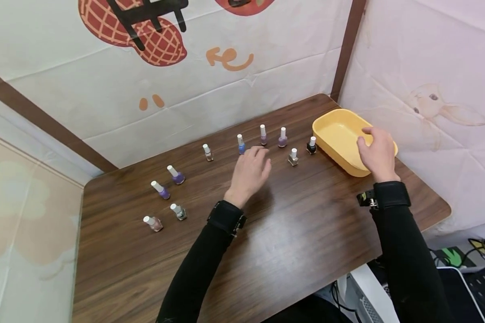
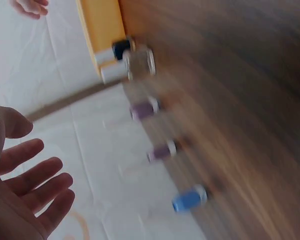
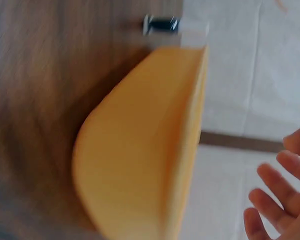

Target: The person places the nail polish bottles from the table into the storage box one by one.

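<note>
My left hand hovers over the middle of the table with loosely spread fingers and holds nothing. Just beyond its fingertips in the head view stands a blue nail polish bottle with a white cap. Two purple nail polish bottles are to its right, and nearer the basin stand a greyish nail polish bottle and a black nail polish bottle. Over the yellow plastic basin is my right hand, its fingers relaxed and nothing in them.
On the table's left part stand several more white-capped bottles: a clear-looking bottle, two violet bottles, a grey bottle and a pinkish bottle. Printed cloth walls border the wooden table. Cables lie beyond its right edge.
</note>
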{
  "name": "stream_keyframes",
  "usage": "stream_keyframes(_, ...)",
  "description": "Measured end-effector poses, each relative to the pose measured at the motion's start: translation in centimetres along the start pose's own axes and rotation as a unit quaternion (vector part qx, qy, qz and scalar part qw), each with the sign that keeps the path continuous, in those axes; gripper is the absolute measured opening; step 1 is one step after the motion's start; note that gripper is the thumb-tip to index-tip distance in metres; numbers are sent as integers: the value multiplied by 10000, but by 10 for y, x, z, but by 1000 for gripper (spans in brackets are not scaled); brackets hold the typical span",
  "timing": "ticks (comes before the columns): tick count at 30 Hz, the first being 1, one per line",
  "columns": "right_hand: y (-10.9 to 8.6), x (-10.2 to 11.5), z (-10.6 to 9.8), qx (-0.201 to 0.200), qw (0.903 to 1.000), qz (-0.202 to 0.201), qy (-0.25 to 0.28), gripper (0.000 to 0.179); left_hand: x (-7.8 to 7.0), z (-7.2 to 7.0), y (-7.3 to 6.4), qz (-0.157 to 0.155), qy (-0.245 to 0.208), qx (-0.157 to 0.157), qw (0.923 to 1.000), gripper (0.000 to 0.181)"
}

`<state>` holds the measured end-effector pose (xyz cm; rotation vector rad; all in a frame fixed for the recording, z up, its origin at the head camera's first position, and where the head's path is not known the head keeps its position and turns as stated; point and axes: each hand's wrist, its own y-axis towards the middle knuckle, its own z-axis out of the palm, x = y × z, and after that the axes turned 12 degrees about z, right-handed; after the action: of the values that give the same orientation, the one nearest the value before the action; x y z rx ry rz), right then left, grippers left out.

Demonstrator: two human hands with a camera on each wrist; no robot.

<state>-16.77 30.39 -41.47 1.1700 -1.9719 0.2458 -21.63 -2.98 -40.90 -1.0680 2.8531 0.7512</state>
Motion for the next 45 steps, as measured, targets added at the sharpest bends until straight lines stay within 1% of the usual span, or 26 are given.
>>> stream_keyframes(2,4,-11,-6,-45,9993,368,8,39,-9,9,8,55,-89,56,9999,29)
stream_keyframes(4,9,-21,-11,-88,9971,759,24,42,-19,17,17,43,-343,77,9994,29)
stream_keyframes(7,17,-32,-16,-146,9923,1227,16,47,-33,29,33,-161,-1032,216,9943,29)
stream_keyframes(9,21,-37,-18,-23,9892,1468,-33,50,-43,37,42,-383,-1568,293,9864,30)
stream_keyframes(11,25,-40,-19,176,9863,1637,-103,52,-52,46,51,-668,-1994,347,9770,31)
stream_keyframes(13,28,-42,-20,477,9812,1869,-42,54,-61,56,59,-996,-2351,327,9663,31)
stream_keyframes(15,30,-42,-21,680,9734,2177,205,55,-70,67,67,-1405,-2682,175,9529,30)
stream_keyframes(17,32,-42,-21,785,9645,2470,498,55,-80,76,74,-1844,-3013,-2,9355,31)
stream_keyframes(19,33,-43,-20,832,9571,2676,741,56,-88,84,80,-2256,-3285,-110,9171,32)
stream_keyframes(21,33,-45,-20,897,9560,2697,727,57,-96,91,84,-2584,-3476,-104,9013,36)
stream_keyframes(22,33,-46,-20,941,9573,2648,674,57,-99,93,86,-2708,-3542,-51,8951,37)
stream_keyframes(25,31,-50,-20,1073,9601,2523,556,60,-108,101,88,-2956,-3667,165,8819,42)
stream_keyframes(28,28,-54,-20,1112,9608,2482,546,63,-115,106,90,-3078,-3815,327,8710,45)
stream_keyframes(31,24,-58,-22,1090,9612,2471,555,64,-121,109,92,-3141,-3976,408,8612,49)
stream_keyframes(33,19,-60,-23,1116,9621,2437,501,63,-125,111,92,-3172,-4048,467,8563,51)
stream_keyframes(37,7,-63,-22,1161,9660,2277,379,65,-131,115,89,-3205,-4040,596,8547,55)
stream_keyframes(42,-10,-59,-21,1100,9711,2115,100,66,-136,119,88,-3081,-3960,581,8631,56)
stream_keyframes(45,-19,-54,-21,1067,9712,2125,-158,66,-138,120,89,-3016,-3912,521,8679,54)
